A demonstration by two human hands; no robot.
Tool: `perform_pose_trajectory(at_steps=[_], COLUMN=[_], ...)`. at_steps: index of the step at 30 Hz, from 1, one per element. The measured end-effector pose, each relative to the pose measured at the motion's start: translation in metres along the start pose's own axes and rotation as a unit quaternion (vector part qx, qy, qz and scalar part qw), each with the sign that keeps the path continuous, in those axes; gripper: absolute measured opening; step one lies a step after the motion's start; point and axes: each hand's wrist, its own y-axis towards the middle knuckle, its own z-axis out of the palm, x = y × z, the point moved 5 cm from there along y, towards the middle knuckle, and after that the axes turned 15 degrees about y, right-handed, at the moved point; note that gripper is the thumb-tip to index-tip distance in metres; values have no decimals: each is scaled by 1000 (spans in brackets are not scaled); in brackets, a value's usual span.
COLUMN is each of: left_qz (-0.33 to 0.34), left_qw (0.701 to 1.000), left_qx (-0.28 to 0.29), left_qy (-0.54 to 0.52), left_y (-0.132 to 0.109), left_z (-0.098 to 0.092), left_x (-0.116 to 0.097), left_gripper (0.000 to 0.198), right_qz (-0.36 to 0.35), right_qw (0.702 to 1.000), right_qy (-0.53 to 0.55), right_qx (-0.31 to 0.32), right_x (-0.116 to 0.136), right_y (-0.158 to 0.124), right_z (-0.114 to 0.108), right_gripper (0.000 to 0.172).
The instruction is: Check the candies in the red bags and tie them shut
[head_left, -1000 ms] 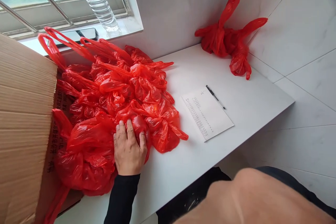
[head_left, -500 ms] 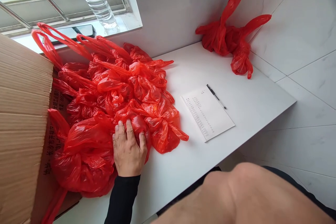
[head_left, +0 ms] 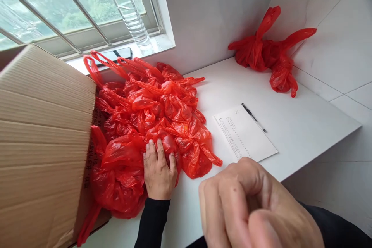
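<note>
A heap of knotted red plastic bags (head_left: pixel 162 108) spills from a cardboard box (head_left: pixel 43 143) lying on its side on a white counter (head_left: pixel 305 124). My left hand (head_left: pixel 158 170), in a black sleeve, rests flat on the front of the heap with its fingers stretched out over one bag. Very close to the camera at the lower right, my right hand (head_left: pixel 255 205) is raised above the counter's edge with its fingers curled into a loose fist. Nothing shows in it.
A printed sheet of paper (head_left: pixel 244 133) lies mid-counter with a black pen (head_left: pixel 253 117) at its far edge. Two or three more red bags (head_left: pixel 267 56) sit in the far right corner against the tiled wall. A clear bottle (head_left: pixel 132 15) and a dark phone (head_left: pixel 116 54) stand on the window sill.
My right hand has come up into view close to the camera, fingers curled. The view has shifted a little up and left. My left hand stays on the bags.
</note>
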Motion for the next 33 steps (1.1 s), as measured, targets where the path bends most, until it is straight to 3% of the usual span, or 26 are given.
perform_pose_trajectory(at_steps=[3, 7, 11, 14, 18, 21, 29, 33], left_qz=[-11, -32, -78, -136, -180, -196, -226, -228], left_qw=[1000, 997, 996, 990, 978, 974, 970, 958], left_qx=[24, 45, 15, 35, 95, 104, -57, -110], left_qy=[-13, -48, -49, -1, 47, 39, -74, -138], left_y=[-3, 11, 63, 109, 148, 164, 201, 208], left_z=[-10, -39, -66, -59, -35, -31, -84, -96], left_x=[1, 6, 23, 41, 56, 66, 94, 100], left_gripper=[63, 65, 51, 45, 34, 24, 23, 18], right_qz=[-23, 31, 71, 60, -10, -40, -60, -78], right_qw=[999, 992, 970, 953, 902, 871, 859, 858], right_qy=[45, -96, -184, -244, -410, -475, -496, -495], right_qx=[12, -73, -144, -170, -138, -120, -112, -112], right_x=[-12, -60, -111, -141, -166, -174, -173, -170], right_y=[2, -4, -21, -30, -31, -29, -26, -25], right_z=[-20, -67, -108, -127, -134, -135, -135, -133], right_gripper=[41, 29, 32, 37, 34, 28, 26, 28])
